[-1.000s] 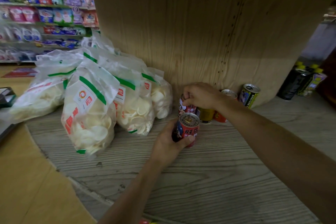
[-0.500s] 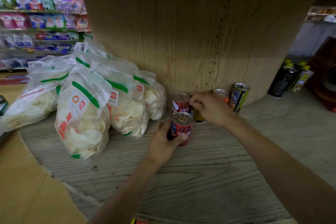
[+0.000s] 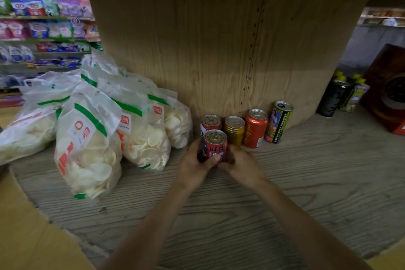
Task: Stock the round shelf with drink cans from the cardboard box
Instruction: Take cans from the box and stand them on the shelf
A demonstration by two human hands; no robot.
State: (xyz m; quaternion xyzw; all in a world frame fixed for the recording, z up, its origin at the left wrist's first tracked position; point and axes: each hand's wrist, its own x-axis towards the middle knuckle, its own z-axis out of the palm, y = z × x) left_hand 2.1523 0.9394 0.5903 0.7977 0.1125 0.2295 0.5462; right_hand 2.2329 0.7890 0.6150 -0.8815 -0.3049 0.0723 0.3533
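Front red can (image 3: 215, 144) upright on round shelf (image 3: 241, 215), clasped between left grip (image 3: 192, 164) and right grip (image 3: 240, 163). Behind it: second red can (image 3: 210, 121). Behind-right: gold can (image 3: 234, 130), orange can (image 3: 255, 129). Left: clear bags (image 3: 87, 149) holding pale round crackers.

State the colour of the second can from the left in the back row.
Gold, the short metal can, lid included; head view.

Dim, warm light; deep shadow under the overhang above; wide-angle bending at the edges; soft, slightly blurred detail throughout.
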